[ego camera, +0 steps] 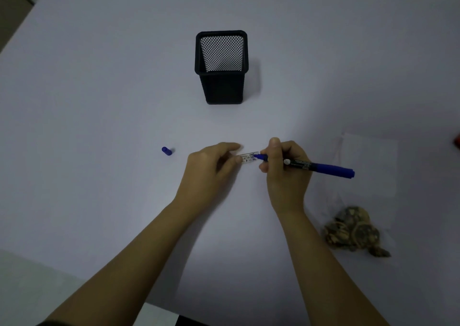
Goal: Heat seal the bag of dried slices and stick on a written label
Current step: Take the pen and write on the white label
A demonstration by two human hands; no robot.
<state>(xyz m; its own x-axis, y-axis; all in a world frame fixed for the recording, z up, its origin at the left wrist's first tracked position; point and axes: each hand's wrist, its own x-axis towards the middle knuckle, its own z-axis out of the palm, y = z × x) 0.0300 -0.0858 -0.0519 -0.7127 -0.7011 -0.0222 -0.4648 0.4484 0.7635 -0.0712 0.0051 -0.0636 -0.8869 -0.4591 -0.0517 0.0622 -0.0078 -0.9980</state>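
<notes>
A small white label (249, 157) with printed lines lies on the table in the middle. My left hand (211, 169) presses its left end down with the fingertips. My right hand (283, 169) grips a blue marker (321, 167), whose tip touches the label's right part. The marker's blue cap (166, 151) lies loose to the left. A clear bag (366, 176) lies flat at the right, with brown dried slices (353, 231) bunched at its near end.
A black mesh pen holder (221, 69) stands upright beyond the hands, with nothing visible in it. The white table (99, 101) ends at the left and near edges. A red object (457, 141) shows at the right border.
</notes>
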